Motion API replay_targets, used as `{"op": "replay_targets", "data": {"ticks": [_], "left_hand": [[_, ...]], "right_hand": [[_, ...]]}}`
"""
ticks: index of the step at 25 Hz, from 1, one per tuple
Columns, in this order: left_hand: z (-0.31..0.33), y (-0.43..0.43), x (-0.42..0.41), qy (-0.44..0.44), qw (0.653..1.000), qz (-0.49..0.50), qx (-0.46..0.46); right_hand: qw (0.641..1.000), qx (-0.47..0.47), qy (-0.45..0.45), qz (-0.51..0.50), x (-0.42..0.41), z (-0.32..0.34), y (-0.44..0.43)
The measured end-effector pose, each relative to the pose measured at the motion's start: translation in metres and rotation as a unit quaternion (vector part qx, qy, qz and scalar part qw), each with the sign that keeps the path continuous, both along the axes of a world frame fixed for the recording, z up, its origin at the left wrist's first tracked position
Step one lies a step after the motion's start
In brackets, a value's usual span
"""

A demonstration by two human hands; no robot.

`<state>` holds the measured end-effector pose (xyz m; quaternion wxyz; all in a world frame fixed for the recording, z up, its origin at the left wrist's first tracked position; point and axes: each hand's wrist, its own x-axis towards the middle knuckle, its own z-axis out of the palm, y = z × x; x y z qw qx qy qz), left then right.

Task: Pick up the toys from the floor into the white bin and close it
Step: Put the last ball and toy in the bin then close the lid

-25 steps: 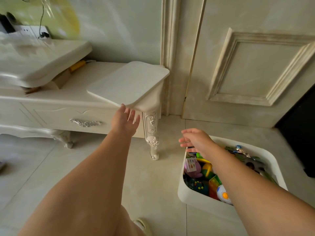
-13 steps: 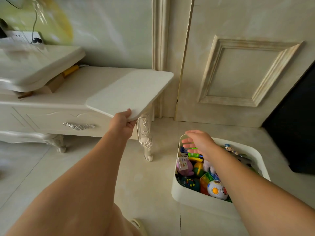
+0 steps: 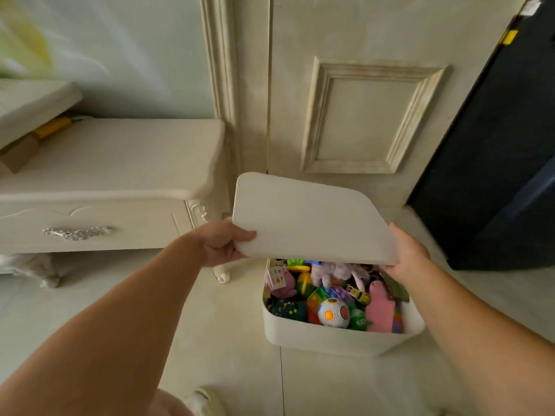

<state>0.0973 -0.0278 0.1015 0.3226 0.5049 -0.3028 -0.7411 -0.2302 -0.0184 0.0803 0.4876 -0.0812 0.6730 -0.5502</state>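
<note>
Holding the white lid point(image 3: 309, 217) over the far part of the white bin point(image 3: 330, 337), both hands have it in a firm grip. The left hand point(image 3: 222, 241) grasps the near left corner, thumb on top and fingers beneath. The right hand point(image 3: 405, 250) clasps the near right corner, its fingers hidden under the lid. The bin stands on the tiled floor point(image 3: 210, 325), just right of the cream desk point(image 3: 105, 157) and near the door point(image 3: 360, 115). Toys fill it, among them a white ball point(image 3: 333, 312) and a pink plush point(image 3: 380, 307).
</note>
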Motion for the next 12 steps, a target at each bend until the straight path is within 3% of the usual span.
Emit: {"op": "replay_targets", "data": {"ticks": [3, 5, 8, 12], "left_hand": [[-0.033, -0.003, -0.035, -0.019, 0.998, -0.051, 0.028], [-0.060, 0.000, -0.052, -0.090, 0.994, -0.044, 0.049], [-0.089, 0.008, -0.063, -0.185, 0.980, -0.023, 0.064], [-0.104, 0.007, -0.063, -0.321, 0.944, -0.072, 0.027]], "right_hand": [[0.980, 0.110, 0.160, 0.040, -0.042, -0.011, 0.019], [0.956, 0.151, 0.237, 0.081, -0.054, -0.018, 0.033], [0.918, 0.219, 0.294, 0.149, -0.062, -0.043, 0.053], [0.870, 0.256, 0.367, 0.207, -0.062, -0.066, 0.066]]}}
